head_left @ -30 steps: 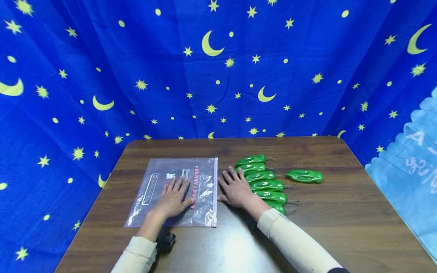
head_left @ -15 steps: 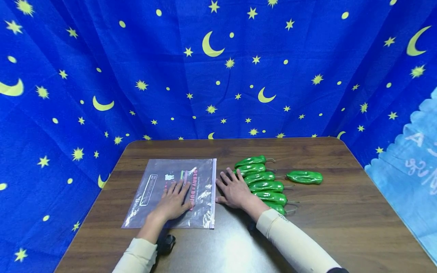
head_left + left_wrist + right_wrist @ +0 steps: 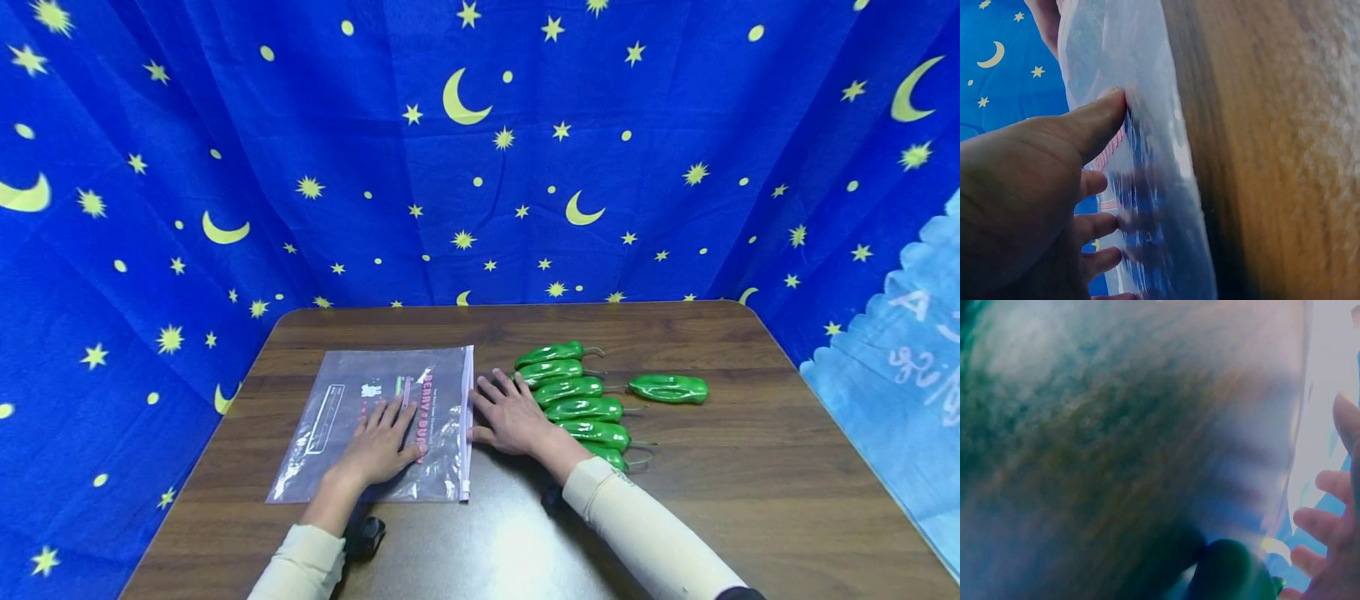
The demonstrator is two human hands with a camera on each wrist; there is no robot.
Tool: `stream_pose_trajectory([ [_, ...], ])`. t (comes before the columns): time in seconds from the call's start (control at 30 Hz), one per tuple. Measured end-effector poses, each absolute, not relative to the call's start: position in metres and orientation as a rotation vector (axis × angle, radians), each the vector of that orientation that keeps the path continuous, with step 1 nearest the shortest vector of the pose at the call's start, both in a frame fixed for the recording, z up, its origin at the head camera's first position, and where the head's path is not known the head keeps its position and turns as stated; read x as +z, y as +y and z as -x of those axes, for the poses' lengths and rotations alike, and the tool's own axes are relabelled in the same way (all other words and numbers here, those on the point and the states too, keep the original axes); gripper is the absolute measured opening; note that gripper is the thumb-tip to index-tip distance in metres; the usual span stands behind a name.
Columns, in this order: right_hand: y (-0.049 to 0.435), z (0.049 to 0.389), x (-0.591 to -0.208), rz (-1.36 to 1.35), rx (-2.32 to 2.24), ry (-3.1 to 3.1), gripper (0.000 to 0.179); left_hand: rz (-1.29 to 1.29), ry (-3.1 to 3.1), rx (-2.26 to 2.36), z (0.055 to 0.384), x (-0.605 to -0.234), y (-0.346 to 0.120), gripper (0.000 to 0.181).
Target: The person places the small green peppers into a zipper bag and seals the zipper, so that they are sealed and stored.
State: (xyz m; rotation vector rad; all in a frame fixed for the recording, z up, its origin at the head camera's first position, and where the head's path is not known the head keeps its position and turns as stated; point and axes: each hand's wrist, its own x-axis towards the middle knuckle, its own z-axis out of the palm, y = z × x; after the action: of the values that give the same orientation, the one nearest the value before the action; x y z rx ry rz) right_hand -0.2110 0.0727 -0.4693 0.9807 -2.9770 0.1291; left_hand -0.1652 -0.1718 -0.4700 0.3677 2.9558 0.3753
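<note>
A clear zip bag point(image 3: 307, 475) with pink lettering lies flat on the table, its white slider strip point(image 3: 466, 417) along the right side. My left hand point(image 3: 378, 446) rests on the bag, fingers spread; in the left wrist view its thumb and fingertips point(image 3: 1110, 103) meet the plastic. My right hand point(image 3: 512, 417) has its fingers extended, thumb and index fingertips right at the strip. Just beyond that hand, several green peppers point(image 3: 577, 388) lie in a slanting row, partly covered by the hand and forearm. A dark green pepper point(image 3: 1232, 569) shows blurred in the right wrist view.
One more green pepper point(image 3: 667, 388) lies apart, right of the row. The brown wooden table point(image 3: 750, 483) ends at a blue curtain point(image 3: 337, 125) with moons and stars. A light blue cloth point(image 3: 900, 375) hangs at the right.
The bag has slid slightly left with the left hand on it. My right hand has moved a little left to the strip, where the bag's edges now look slightly parted.
</note>
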Motion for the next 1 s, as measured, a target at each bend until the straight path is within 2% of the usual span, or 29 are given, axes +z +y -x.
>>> stream_pose_trajectory([
  [0.5, 0.065, 0.215, -0.468, -1.031, 0.215, -2.922, 0.068, -0.345, 2.964, 0.379, 0.165, -0.472, -0.172, 0.069],
  [1.0, 0.059, 0.214, -0.471, -0.987, 0.67, -3.066, 0.069, -0.329, 2.966, 0.374, 0.165, -0.476, -0.175, 0.07],
])
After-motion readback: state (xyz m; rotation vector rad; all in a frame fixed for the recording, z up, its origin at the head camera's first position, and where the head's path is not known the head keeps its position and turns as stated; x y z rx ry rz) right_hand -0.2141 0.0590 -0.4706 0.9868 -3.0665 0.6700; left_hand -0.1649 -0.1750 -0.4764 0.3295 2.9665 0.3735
